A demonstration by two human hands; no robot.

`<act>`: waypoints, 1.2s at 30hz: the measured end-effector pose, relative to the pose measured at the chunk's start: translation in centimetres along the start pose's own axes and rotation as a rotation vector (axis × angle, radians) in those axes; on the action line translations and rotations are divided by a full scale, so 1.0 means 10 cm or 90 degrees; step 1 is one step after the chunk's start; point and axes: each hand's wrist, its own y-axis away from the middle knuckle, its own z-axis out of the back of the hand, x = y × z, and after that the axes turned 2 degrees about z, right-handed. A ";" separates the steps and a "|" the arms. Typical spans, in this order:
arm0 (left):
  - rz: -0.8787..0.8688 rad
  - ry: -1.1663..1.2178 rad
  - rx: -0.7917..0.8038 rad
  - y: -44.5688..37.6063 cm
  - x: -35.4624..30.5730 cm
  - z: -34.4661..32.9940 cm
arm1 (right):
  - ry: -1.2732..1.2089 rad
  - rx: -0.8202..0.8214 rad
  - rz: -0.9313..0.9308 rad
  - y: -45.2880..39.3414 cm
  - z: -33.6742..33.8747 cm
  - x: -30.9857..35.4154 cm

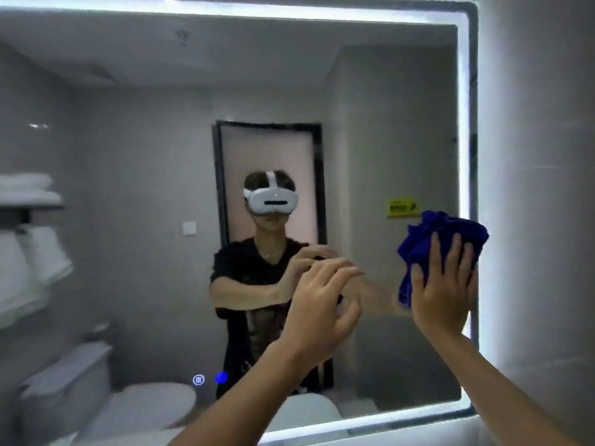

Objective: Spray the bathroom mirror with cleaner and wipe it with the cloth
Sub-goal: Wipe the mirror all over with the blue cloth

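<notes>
Your right hand (446, 284) has its grip flat and spread — palm and fingers pressing the bunched blue cloth (441, 239) against the mirror (128, 123), not curled around it. The cloth sits at the mirror's right edge, a little below mid-height, just inside the lit border strip (463, 123); its crumpled folds bulge out above and to the left of your fingertips, and a tail of it hangs down beside your thumb. Your left hand (322, 304) hovers nearer the mirror's middle, fingers loosely curled with nothing in them that you can make out — whether its fingertips touch the glass cannot be told. Just above the cloth, in the mirror, a small yellow sign (402, 207) shows. Two small glowing touch icons (209, 378) sit near the mirror's lower edge, left of your left forearm. Reflected in the mirror are a person wearing a white headset (273, 201), a dark-framed doorway (270, 175) behind, folded white towels (29, 220) on a shelf at the mirror's left side, and a toilet (96, 391) in its lower left corner. The glass looks hazy across much of its surface.
</notes>
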 end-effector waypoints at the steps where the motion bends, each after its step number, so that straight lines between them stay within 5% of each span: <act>1: -0.002 -0.001 0.007 0.04 0.02 0.02 | -0.008 -0.001 0.001 0.01 0.00 0.04; 6: 0.026 -0.008 -0.030 0.33 0.28 0.45 | -0.053 0.024 -0.031 0.03 0.08 0.28; 13: 0.093 -0.033 -0.107 0.91 0.70 1.11 | -0.043 0.012 0.104 0.20 0.04 1.30; 36: 0.389 -0.205 -0.275 2.76 2.25 4.08 | -0.123 0.006 0.561 1.11 -0.28 6.03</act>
